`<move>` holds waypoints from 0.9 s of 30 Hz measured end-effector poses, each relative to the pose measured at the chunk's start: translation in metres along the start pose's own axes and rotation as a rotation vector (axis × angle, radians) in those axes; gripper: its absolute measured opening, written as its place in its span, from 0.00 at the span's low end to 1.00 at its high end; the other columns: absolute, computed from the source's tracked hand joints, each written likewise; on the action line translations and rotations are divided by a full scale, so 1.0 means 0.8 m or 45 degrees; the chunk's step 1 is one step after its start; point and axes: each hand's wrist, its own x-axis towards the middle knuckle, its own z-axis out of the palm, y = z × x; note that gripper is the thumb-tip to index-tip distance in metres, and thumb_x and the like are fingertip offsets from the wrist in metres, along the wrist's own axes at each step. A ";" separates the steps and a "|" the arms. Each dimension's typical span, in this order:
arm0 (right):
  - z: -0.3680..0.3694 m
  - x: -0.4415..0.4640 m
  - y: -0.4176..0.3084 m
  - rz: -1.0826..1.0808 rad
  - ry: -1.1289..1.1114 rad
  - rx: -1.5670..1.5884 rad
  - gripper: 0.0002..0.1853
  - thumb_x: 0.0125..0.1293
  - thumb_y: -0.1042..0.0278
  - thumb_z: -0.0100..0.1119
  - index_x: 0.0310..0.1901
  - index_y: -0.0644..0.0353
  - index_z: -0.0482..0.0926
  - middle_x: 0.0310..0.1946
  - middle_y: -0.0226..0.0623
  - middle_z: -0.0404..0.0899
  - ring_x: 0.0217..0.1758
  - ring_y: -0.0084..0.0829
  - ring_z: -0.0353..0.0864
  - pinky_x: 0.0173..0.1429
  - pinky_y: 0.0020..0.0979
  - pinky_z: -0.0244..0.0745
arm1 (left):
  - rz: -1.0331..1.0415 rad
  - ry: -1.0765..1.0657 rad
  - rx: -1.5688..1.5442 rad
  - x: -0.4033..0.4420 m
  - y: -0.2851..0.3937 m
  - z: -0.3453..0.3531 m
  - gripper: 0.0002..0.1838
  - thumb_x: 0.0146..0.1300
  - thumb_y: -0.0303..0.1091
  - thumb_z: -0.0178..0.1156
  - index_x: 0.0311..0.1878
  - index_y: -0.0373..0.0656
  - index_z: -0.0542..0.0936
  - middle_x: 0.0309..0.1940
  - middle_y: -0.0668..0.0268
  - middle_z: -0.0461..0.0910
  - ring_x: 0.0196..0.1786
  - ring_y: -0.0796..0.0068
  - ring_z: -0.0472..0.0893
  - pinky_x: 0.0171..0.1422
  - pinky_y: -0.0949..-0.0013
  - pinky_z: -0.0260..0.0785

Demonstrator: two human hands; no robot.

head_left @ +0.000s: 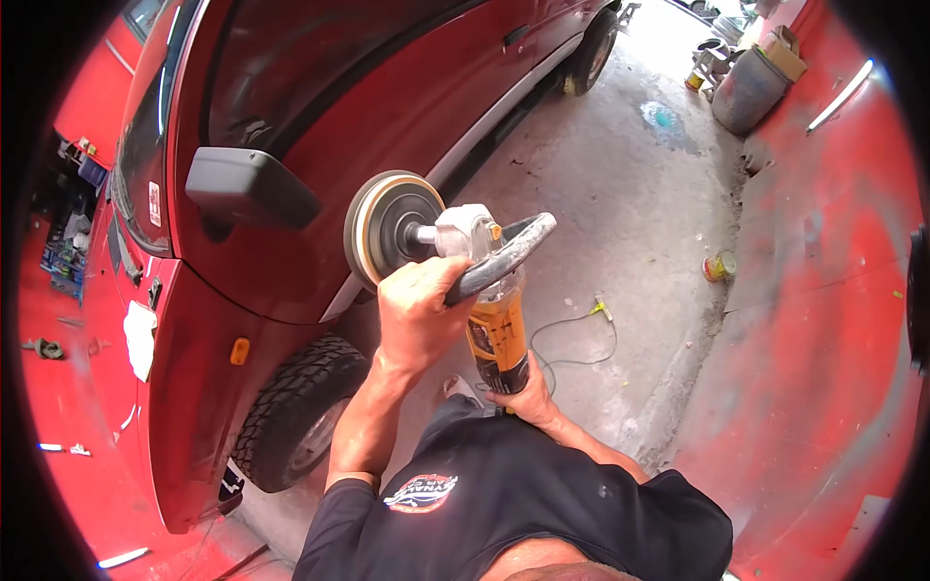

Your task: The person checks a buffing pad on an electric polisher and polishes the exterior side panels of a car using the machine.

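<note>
My left hand (421, 305) is wrapped round the black loop handle (504, 259) of a yellow and black polisher (499, 334). Lower down, my right hand (530, 392) grips the rear of the polisher's body. The machine's round pad (392, 223) is turned towards the dark red car door (387, 126); whether it touches the paint, I cannot tell. The car's black side mirror (247, 187) is to the left of the pad, and the front tyre (300, 412) is below it.
A cable (581, 362) with a yellow-green connector (602, 309) lies on the concrete floor (630, 223). Along the red wall (823, 320) at right are a small can (719, 265) and a grey bin (751, 92) holding a cardboard box (783, 53).
</note>
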 end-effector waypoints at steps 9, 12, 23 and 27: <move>0.018 0.017 0.044 0.134 -0.052 -0.024 0.46 0.46 0.70 0.85 0.67 0.63 0.67 0.56 0.42 0.83 0.62 0.34 0.82 0.69 0.38 0.75 | -0.109 -0.133 0.087 -0.004 -0.038 0.022 0.15 0.50 0.23 0.76 0.42 0.40 0.86 0.32 0.57 0.86 0.36 0.56 0.87 0.42 0.62 0.79; 0.013 0.023 0.043 0.162 -0.099 0.055 0.47 0.46 0.72 0.84 0.68 0.62 0.66 0.57 0.40 0.81 0.64 0.34 0.80 0.70 0.38 0.73 | -0.125 -0.134 0.116 -0.009 -0.031 0.031 0.15 0.49 0.22 0.77 0.42 0.40 0.86 0.32 0.58 0.87 0.35 0.61 0.88 0.40 0.65 0.79; 0.009 0.045 0.085 0.160 -0.237 0.190 0.47 0.46 0.75 0.83 0.68 0.62 0.66 0.60 0.38 0.79 0.66 0.31 0.78 0.71 0.37 0.73 | -0.220 -0.139 0.288 -0.024 -0.017 0.040 0.15 0.49 0.20 0.77 0.41 0.40 0.87 0.30 0.61 0.87 0.33 0.66 0.87 0.38 0.68 0.77; 0.011 0.053 0.089 0.157 -0.276 0.236 0.48 0.47 0.74 0.84 0.69 0.62 0.65 0.60 0.39 0.79 0.66 0.33 0.78 0.71 0.38 0.72 | -0.157 -0.116 0.379 -0.027 -0.018 0.040 0.15 0.48 0.21 0.77 0.40 0.42 0.86 0.28 0.62 0.85 0.29 0.64 0.84 0.34 0.66 0.74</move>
